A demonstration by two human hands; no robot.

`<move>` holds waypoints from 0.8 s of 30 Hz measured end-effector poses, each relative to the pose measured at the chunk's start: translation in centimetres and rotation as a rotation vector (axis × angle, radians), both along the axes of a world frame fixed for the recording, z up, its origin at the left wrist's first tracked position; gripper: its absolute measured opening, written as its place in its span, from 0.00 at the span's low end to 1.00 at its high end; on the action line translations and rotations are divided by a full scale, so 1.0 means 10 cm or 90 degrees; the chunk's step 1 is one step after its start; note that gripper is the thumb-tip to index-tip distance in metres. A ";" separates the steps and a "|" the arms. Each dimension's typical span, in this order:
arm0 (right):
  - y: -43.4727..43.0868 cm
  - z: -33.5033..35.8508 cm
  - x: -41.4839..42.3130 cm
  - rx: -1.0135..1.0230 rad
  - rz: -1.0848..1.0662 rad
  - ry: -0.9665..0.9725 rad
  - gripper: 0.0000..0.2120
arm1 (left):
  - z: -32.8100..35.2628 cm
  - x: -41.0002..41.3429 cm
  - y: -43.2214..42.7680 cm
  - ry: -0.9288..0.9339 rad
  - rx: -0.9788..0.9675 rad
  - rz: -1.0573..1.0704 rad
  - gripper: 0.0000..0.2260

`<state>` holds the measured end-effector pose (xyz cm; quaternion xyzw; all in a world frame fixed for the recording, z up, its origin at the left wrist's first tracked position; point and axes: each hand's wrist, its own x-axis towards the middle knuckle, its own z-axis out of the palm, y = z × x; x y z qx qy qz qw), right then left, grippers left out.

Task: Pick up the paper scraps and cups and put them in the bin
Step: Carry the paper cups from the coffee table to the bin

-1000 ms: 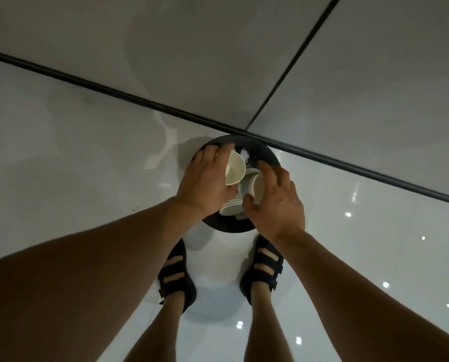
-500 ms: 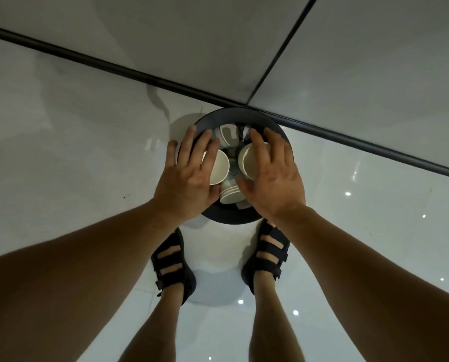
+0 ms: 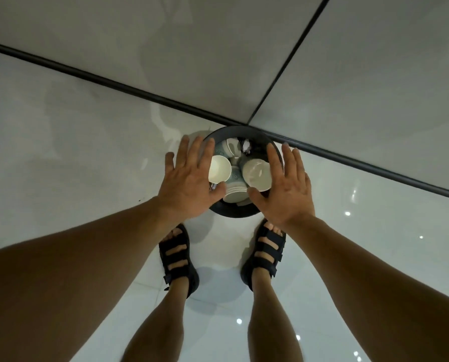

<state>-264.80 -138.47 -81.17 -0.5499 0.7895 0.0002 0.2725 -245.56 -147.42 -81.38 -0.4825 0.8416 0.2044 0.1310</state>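
Cups are filling a round dark bin (image 3: 234, 215) that is standing on the glossy pale floor (image 3: 87, 158), directly in front of the person's feet. Nearest the camera, two bare forearms are reaching forward and down, and below them two legs are ending in dark strappy sandals (image 3: 177, 259) planted side by side, just short of the bin. Past the sandals, the left hand (image 3: 189, 184) and right hand (image 3: 286, 189) are hovering palm down over the two sides of the bin, apart from each other, fingers straight and spread, gripping nothing; whether they are touching the cups cannot be told. Between the hands, a left cup (image 3: 220, 169) and a right cup (image 3: 256, 173) are lying with their open mouths facing up, and a nested stack (image 3: 235, 191) is lying on its side beneath them. Farther in, another cup is lying beside a crumpled paper scrap (image 3: 245, 148) near the far rim. Behind the bin, a dark strip (image 3: 114, 82) is running along the foot of a pale wall (image 3: 192, 48).
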 end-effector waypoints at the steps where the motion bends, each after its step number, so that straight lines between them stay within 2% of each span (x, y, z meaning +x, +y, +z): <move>1: 0.03 0.17 -0.02 0.010 -0.008 -0.001 0.44 | 0.19 -0.02 -0.01 0.011 0.001 0.004 0.40; 13: 0.75 2.60 0.06 0.030 -0.157 0.041 0.42 | 2.73 -0.44 0.30 0.058 -0.007 -0.068 0.36; 19: 1.69 3.67 0.02 0.021 -0.254 0.042 0.41 | 3.82 -0.76 1.08 0.021 -0.005 -0.153 0.35; 24: 2.85 4.27 -0.18 -0.018 -0.360 0.056 0.41 | 4.45 -1.20 2.00 0.022 -0.026 -0.248 0.35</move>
